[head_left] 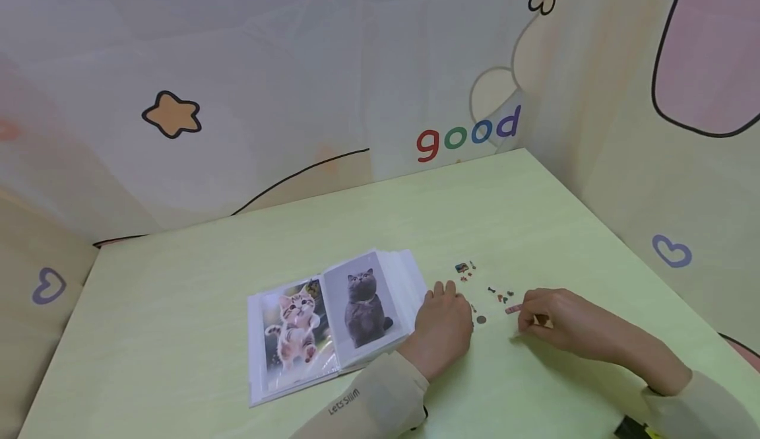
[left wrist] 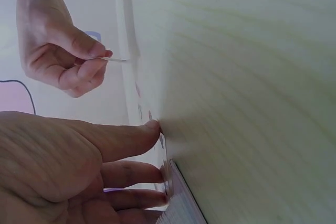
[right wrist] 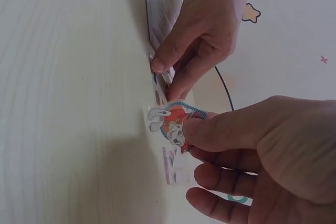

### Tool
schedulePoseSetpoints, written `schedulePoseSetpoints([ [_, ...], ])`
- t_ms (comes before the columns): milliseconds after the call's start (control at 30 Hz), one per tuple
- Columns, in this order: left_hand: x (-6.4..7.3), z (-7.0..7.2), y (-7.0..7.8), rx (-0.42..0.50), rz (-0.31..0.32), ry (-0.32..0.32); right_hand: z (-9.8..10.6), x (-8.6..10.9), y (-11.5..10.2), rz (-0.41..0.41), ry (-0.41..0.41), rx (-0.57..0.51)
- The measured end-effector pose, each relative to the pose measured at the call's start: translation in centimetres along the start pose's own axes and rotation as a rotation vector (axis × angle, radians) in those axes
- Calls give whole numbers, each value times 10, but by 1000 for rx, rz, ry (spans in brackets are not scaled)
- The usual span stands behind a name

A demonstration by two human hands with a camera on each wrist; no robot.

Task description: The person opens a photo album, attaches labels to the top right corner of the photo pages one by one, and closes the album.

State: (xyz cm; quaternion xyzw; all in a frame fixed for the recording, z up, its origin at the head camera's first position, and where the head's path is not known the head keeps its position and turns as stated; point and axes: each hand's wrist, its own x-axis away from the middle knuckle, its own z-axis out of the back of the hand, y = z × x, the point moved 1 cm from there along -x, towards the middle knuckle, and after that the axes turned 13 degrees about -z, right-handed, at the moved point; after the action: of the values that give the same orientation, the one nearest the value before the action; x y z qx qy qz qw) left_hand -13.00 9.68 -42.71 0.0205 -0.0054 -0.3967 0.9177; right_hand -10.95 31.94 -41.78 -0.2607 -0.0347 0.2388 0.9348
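My right hand (head_left: 570,323) pinches a small flat cartoon sticker (right wrist: 177,124) between thumb and index finger, held just above the table. The sticker shows a white animal figure in red against a blue-rimmed round. My left hand (head_left: 442,330) rests beside the photo album (head_left: 254,360), thumb and fingertips pressing at the tabletop. Under and near those fingers lie small printed stickers (head_left: 481,319), apparently on a clear sheet; its edges are hard to make out. A pink strip (right wrist: 166,166) lies near the right hand. The album is spread at two cat pictures.
The pale green table (head_left: 178,280) meets printed cloth walls at the back and sides. More tiny stickers (head_left: 462,268) lie right of the album. A black and yellow object (head_left: 632,428) shows at the bottom right, under the right sleeve (head_left: 700,403).
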Motion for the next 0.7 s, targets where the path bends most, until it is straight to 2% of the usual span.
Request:
schedulePoseSetpoints([
  [233,-1,1,1,13,14,-14,5,5,1,-34,-24,-92],
  [400,-1,1,3,41,39,-20,4,3,2,-103,-43,-81],
  [700,-1,2,7,-6,57,-22,0,-1,4,-162,-60,-72],
])
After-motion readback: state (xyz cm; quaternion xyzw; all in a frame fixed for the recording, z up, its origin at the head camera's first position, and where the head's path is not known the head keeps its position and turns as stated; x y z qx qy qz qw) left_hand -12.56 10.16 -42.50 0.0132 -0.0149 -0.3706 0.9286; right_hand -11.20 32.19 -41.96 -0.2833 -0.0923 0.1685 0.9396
